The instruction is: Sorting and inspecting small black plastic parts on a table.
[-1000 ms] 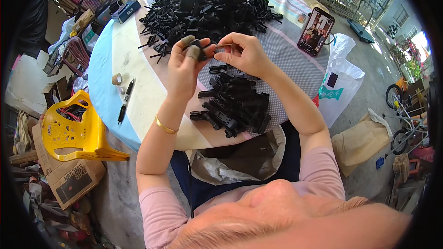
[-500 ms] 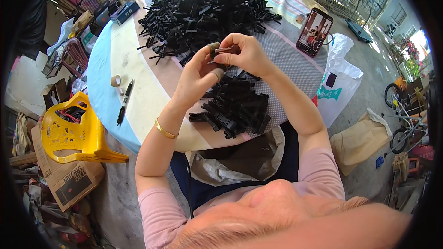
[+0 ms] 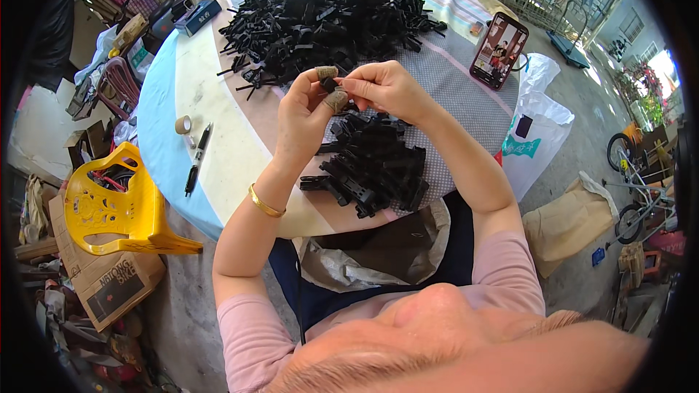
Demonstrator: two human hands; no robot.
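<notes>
Small black plastic clip piece (image 3: pixel 329 84) sits pinched between both hands, raised above the round worktop (image 3: pixel 218 138) at its middle, probably so the person can see the join closely. The left hand (image 3: pixel 309 113) grips it with thumb and forefinger, both wearing brown fingertip covers, likely to spare the skin from the hard edges. The right hand (image 3: pixel 386 87) closes narrowly on it from the other side with its fingertips. Too little of the piece shows to tell its long axis or which way it points.

Just beneath the hands lies a nearer heap of black plastic clips (image 3: pixel 375 167), within easy reach; a larger loose pile of black plastic parts (image 3: pixel 328 18) spreads across the far side. A propped smartphone (image 3: pixel 498 49) faces the person, and a black pen (image 3: pixel 196 159) and small tape roll (image 3: pixel 183 124) lie to the left.
</notes>
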